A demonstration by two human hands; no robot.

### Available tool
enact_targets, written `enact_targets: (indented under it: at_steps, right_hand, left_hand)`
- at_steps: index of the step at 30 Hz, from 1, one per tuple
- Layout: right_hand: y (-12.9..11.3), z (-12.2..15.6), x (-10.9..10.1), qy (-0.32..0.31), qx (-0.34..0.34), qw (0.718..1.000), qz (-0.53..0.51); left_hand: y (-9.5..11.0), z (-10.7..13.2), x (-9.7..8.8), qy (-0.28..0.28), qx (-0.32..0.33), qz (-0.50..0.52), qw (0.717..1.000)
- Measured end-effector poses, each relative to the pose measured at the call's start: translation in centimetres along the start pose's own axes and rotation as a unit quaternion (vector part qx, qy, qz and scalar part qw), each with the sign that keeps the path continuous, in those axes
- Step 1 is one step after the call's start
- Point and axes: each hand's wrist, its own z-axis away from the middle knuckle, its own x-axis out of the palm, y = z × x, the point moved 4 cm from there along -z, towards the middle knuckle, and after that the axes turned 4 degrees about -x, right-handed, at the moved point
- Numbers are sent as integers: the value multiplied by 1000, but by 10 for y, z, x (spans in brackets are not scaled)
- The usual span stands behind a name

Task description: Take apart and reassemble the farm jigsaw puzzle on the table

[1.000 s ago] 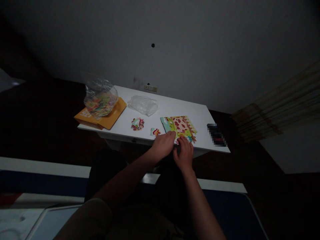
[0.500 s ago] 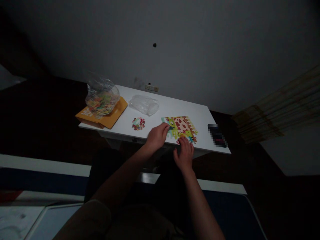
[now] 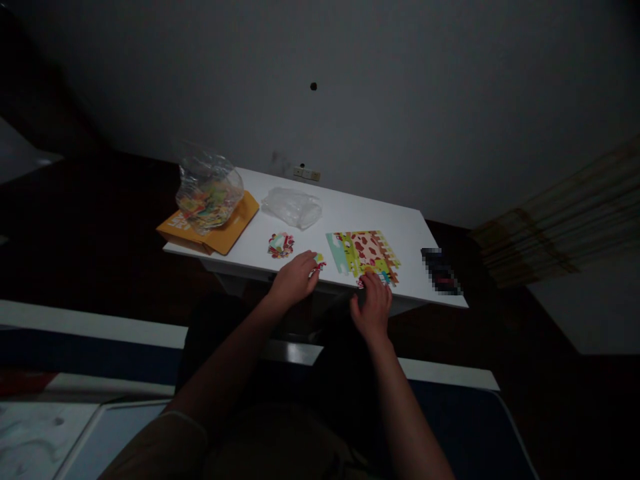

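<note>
The left hand (image 3: pixel 294 279) lay palm down over the near edge of the table, its fingers bent and close together with the tips at a small loose puzzle piece (image 3: pixel 319 264) of yellow-green, red and white; whether thumb and fingers pinched it could not be told. The right hand (image 3: pixel 373 301) was loosely spread, thumb held apart from the fingers, whose tips rested on the near edge of the partly joined puzzle (image 3: pixel 364 252), pinching nothing that could be seen. That puzzle lay flat on the white table (image 3: pixel 370 210), to the right of the loose piece and apart from it, with a pale blue-green strip on its left, a pink middle with dark red patches, and a jagged right side. Just left of the left hand's fingers sat a small heap of pieces (image 3: pixel 281 245). Beyond the heap, a crumpled clear plastic bag (image 3: pixel 293 207) lay on its own. Further left, a yellow-orange package (image 3: pixel 236 233) lay at the table's edge, with a transparent bag of colourful pieces (image 3: pixel 205 172) resting on it. A dark, pixelated object (image 3: pixel 441 272) lay near the right end, and behind the table a socket strip (image 3: pixel 307 174) was set in the grey wall (image 3: pixel 390 120).
</note>
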Motion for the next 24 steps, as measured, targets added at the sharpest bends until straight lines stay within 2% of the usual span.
enact_targets:
  at_steps: [3, 6, 9, 13, 17, 24]
  right_hand:
    - [0, 0, 0, -3, -1, 1000, 4]
    - [0, 0, 1, 1, 1, 1000, 8]
    - [3, -1, 1, 19, -8, 1000, 9]
    - [13, 0, -2, 45, -35, 998, -11]
    - [27, 4, -6, 58, -49, 996, -43]
    - [48, -1, -11, 46, -35, 997, -58]
  left_hand:
    - [8, -5, -5, -6, 2, -15, 1000]
    - [30, -6, -4, -3, 46, -40, 998]
    - [59, -6, 11, -29, 96, -61, 993]
    - [84, -12, 38, -52, 91, -95, 990]
    - [92, -18, 54, -64, 76, -90, 991]
    - [98, -30, 60, -75, 72, -75, 992]
